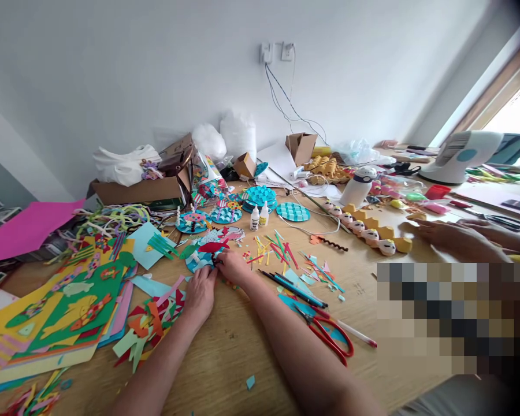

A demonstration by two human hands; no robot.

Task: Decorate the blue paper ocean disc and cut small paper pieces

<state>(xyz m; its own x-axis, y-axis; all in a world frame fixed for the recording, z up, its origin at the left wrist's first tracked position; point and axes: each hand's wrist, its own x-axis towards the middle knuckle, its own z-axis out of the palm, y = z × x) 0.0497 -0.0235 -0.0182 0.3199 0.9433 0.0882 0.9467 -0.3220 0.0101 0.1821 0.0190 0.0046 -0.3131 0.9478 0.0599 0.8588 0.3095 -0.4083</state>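
Note:
A round blue paper disc [193,264] lies on the table in front of me, with a red paper fish [214,247] and green paper pieces on its top. My left hand [200,293] is closed at the disc's near edge, its fingertips on the blue paper. Right beside it, my right hand [233,267] is closed in a pinch over the disc's right side. Something small and dark shows at those fingertips, too hidden to name. Similar decorated discs [226,215] stand just behind, near two small white glue bottles [255,219].
Coloured paper scraps [149,326] and paper sheets with fish cutouts [80,300] cover the left. Pens [297,289] and red-handled scissors [329,335] lie to the right. Another person's hand [446,234] rests near a row of egg-carton figures [368,234]. A white bottle [357,188] stands behind.

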